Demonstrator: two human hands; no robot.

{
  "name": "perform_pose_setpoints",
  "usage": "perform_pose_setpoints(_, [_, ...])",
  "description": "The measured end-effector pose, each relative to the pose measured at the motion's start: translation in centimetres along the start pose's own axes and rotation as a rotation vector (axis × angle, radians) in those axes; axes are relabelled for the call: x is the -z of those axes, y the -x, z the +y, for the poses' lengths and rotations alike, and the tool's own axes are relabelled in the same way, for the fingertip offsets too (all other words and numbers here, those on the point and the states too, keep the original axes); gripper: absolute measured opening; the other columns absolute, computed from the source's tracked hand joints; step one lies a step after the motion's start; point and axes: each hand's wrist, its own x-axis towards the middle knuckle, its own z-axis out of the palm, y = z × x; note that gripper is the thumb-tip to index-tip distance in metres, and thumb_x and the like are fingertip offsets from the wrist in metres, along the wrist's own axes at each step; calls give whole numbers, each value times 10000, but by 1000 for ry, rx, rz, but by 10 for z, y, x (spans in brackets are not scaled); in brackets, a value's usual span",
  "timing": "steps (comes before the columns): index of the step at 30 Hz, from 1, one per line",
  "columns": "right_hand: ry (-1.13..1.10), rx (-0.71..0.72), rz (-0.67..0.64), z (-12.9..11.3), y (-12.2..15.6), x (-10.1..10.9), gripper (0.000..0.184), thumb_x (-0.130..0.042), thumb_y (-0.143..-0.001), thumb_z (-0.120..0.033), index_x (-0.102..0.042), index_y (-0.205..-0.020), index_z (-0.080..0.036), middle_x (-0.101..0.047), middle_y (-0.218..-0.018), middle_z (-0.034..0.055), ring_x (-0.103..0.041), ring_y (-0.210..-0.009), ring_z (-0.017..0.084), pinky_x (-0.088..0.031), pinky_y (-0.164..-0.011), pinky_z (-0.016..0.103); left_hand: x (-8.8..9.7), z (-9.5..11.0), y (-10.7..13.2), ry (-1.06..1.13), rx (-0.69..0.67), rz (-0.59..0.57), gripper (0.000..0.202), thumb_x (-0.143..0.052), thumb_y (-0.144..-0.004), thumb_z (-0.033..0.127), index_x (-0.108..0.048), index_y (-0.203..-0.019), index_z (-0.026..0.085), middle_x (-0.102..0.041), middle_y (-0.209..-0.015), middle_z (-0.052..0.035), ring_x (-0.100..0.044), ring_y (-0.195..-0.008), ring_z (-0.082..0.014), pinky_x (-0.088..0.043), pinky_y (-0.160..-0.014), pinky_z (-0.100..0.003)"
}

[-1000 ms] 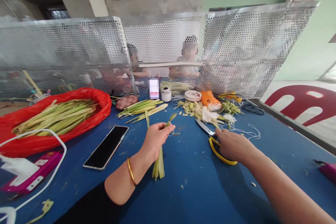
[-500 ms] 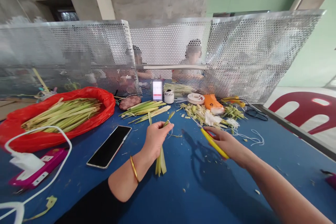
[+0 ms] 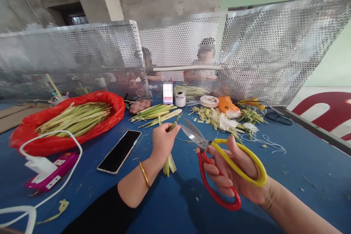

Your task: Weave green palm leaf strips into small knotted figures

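My left hand (image 3: pixel 162 141) is closed round a thin bundle of green leaf strips (image 3: pixel 169 162), whose ends stick out above and below the fist. My right hand (image 3: pixel 233 170) grips scissors (image 3: pixel 216 157) with one yellow and one red handle loop, lifted off the blue table (image 3: pixel 287 175). The blades are spread open and point left, close to the upper end of the strips near my left fingers.
A red bag of leaf strips (image 3: pixel 71 120) lies at the left, a black phone (image 3: pixel 120 146) beside my left wrist, a pink power strip (image 3: pixel 51 172) with white cable nearer. Loose leaves (image 3: pixel 155 111) and trimmings (image 3: pixel 219 117) lie ahead. A perforated metal screen (image 3: pixel 246 51) stands behind, people beyond it.
My right hand picked the scissors up from the table, raised them and opened the blades toward the strips. My left hand kept its hold and barely moved.
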Motion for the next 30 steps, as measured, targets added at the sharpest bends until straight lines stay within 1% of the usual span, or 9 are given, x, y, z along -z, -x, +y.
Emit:
perform_pose_setpoints(3, [-22,-36,-37,2,-3,-1,641,-344,-786,-796,-561,-940,-212,-492,-687,-2,-347,-415,61,-397,-374,184,-1,-1,1,-53,-3,14,248,-643,-724,398,-674,-650,163,-488,-524,42,-357,-520,-99,-264,-494,-221])
perform_pose_setpoints(8, [-30,-37,-7,2,-4,-5,701,-268,-797,-804,-562,-1014,-206,-490,-677,-6,-353,-401,59,-429,-368,187,-2,4,4,-93,-27,12,193,-617,-719,333,-709,-713,164,-519,-541,36,-374,-536,-108,-271,-500,-219])
perform_pose_setpoints(12, [-54,-9,5,2,-3,-9,717,-237,-817,-788,-563,-1045,-193,-494,-667,-9,-345,-400,57,-435,-366,189,-3,13,10,-162,-63,-2,176,-590,-718,294,-685,-664,156,-510,-535,40,-378,-539,-107,-293,-508,-214])
perform_pose_setpoints(15, [-50,27,-6,3,-4,-11,721,-235,-825,-781,-562,-1077,-190,-492,-669,-14,-331,-396,54,-434,-366,191,-4,16,14,-172,-80,-16,174,-575,-722,280,-684,-671,154,-539,-552,35,-403,-557,-112,-319,-529,-212])
perform_pose_setpoints(19, [-59,9,9,4,-4,-10,624,-276,-880,-710,-572,-1085,-200,-470,-653,-34,-286,-375,38,-411,-348,172,-4,17,15,-187,-98,-34,179,-580,-728,286,-685,-670,152,-546,-559,36,-403,-561,-110,-314,-529,-212])
perform_pose_setpoints(22, [-78,-19,70,5,-4,-9,526,-325,-919,-637,-584,-1068,-203,-423,-620,-60,-222,-355,19,-353,-321,137,-4,17,14,-218,-107,-40,183,-586,-726,290,-668,-635,153,-479,-521,51,-367,-542,-102,-284,-513,-215])
perform_pose_setpoints(25, [-56,-21,156,7,-5,-12,480,-374,-922,-611,-587,-1059,-203,-384,-595,-77,-169,-350,7,-269,-301,112,-4,14,12,-226,-95,-46,204,-589,-730,304,-650,-604,156,-422,-491,59,-340,-523,-98,-260,-497,-221])
perform_pose_setpoints(28, [29,28,252,9,-7,-13,463,-446,-890,-622,-576,-1054,-209,-358,-586,-89,-156,-353,6,-207,-299,112,-5,12,11,-192,-69,-76,215,-619,-731,348,-681,-653,158,-474,-511,52,-376,-536,-104,-282,-511,-224])
perform_pose_setpoints(30, [180,114,367,7,-9,-9,475,-441,-873,-650,-561,-1047,-225,-363,-587,-89,-191,-347,17,-214,-309,134,-5,11,9,-162,-67,-87,208,-643,-725,358,-697,-688,160,-523,-546,41,-413,-563,-108,-309,-537,-222])
